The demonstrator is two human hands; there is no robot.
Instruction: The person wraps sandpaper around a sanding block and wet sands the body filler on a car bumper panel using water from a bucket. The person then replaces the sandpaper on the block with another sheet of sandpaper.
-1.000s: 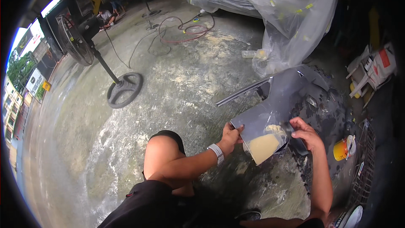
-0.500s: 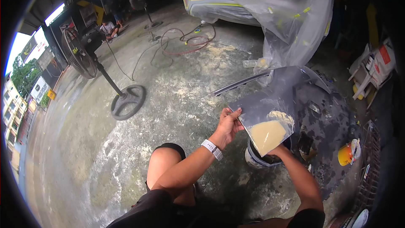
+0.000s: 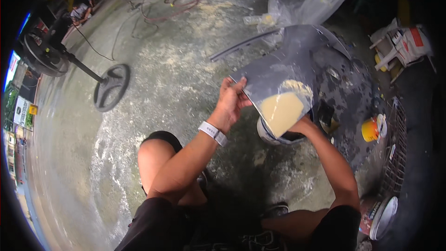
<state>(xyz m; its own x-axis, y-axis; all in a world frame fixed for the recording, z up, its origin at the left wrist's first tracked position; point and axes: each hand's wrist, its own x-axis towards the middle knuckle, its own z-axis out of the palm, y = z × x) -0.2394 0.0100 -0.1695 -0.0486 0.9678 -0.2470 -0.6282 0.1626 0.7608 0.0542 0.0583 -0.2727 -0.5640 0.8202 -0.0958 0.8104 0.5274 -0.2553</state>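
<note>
A grey car body panel [image 3: 297,58], probably a fender, is tilted up in front of me. Its near corner bears a smooth beige patch of filler [image 3: 281,109], with a rougher cream smear beside it. My left hand [image 3: 231,100] pinches the panel's left edge, thumb on the front face and fingers behind. A pale band circles that wrist. Below the corner stands a bucket [image 3: 265,132], partly covered by the panel. My right hand [image 3: 301,125] reaches under the panel at the bucket's mouth; its fingers are hidden, so what they hold cannot be seen.
A pedestal fan [image 3: 111,86] stands at left, its base on the stained concrete. A red hose [image 3: 174,11] coils far off. Plastic sheeting [image 3: 311,0] hangs at the back. Rightward are an orange-yellow tin [image 3: 371,130], a metal grate [image 3: 395,153] and a larger tub [image 3: 383,216].
The whole view has shifted, so the scene sits higher and farther left. Both hands keep about the same places on and under the panel.
</note>
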